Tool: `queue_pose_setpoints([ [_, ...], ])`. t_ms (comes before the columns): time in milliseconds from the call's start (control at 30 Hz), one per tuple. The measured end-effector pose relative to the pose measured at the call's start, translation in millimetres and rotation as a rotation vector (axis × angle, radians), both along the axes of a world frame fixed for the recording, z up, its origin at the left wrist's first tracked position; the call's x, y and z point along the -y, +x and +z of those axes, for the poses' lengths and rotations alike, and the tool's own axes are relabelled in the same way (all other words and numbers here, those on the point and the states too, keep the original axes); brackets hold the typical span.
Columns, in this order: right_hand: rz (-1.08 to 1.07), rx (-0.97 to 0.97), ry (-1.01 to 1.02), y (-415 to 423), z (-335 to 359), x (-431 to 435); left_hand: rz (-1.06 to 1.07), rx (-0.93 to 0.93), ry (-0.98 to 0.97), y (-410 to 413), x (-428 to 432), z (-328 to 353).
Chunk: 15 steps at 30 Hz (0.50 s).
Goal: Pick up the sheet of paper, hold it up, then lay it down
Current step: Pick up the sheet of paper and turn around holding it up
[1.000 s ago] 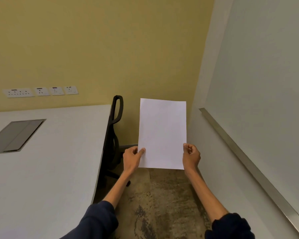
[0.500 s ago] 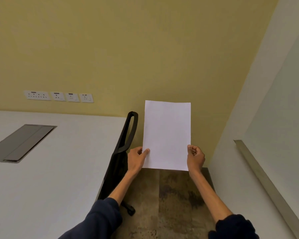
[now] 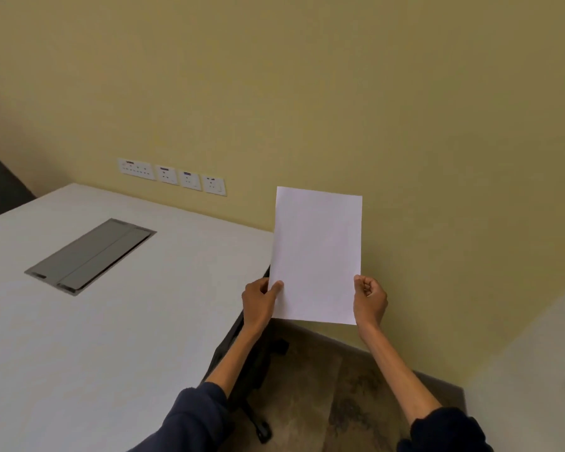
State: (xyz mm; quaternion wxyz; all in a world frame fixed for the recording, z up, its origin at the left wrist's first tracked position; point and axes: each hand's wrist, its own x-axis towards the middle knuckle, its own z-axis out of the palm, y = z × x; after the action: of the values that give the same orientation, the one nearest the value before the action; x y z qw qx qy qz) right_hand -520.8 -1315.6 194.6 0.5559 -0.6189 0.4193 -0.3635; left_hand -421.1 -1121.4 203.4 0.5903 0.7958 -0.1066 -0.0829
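Note:
A blank white sheet of paper (image 3: 317,252) stands upright in the air in front of the yellow wall, just past the right edge of the table. My left hand (image 3: 260,301) pinches its lower left edge, thumb on the front face. My right hand (image 3: 371,300) pinches the lower right edge with curled fingers. Both arms reach forward in dark blue sleeves.
A white table (image 3: 111,321) fills the left, with a grey cable hatch (image 3: 90,254) set into its top. A black office chair (image 3: 252,360) is tucked at the table's right edge, below my left arm. Wall sockets (image 3: 173,176) sit above the table. Brown carpet (image 3: 323,386) lies below.
The view has swung left, so the table and sockets now sit nearer the middle and the whiteboard on the right is gone. The sheet stays upright in both hands.

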Motion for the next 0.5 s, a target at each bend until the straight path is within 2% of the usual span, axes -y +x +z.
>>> queue_pose_setpoints([
  [233, 0.29, -0.019, -0.066, 128.0, 11.1, 34.4, 0.324, -0.032, -0.034, 57.7, 16.9, 0.9],
  [500, 0.63, -0.082, -0.103, 242.3, 12.8, 2.4, 0.575, -0.126, -0.023, 110.2, -27.7, -13.3],
])
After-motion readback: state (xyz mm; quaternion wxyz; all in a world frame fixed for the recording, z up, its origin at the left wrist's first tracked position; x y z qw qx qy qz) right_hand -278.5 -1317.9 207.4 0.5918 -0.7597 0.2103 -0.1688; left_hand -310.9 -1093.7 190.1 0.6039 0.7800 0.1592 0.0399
